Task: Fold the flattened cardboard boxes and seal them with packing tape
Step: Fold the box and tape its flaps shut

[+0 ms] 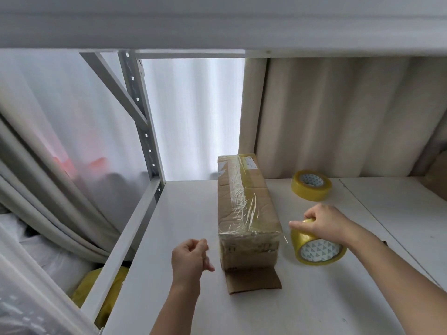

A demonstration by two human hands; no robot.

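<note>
A long brown cardboard box (244,206) lies on the white shelf board (183,293), running away from me, with clear tape crinkled along its top and across its near end. One flap lies flat on the board at the near end. My right hand (324,223) grips a yellow tape roll (316,247) just right of the box, with a strip of tape stretched from the roll to the box corner. My left hand (191,255) hovers left of the box's near end, fingers curled; whether it pinches a tape end is unclear.
A second yellow tape roll (310,184) lies flat at the back right. A grey metal shelf post (142,117) rises at the back left, with curtains behind. An upper shelf hangs overhead. Left of the board's edge lie white bags and a yellow bag (96,291).
</note>
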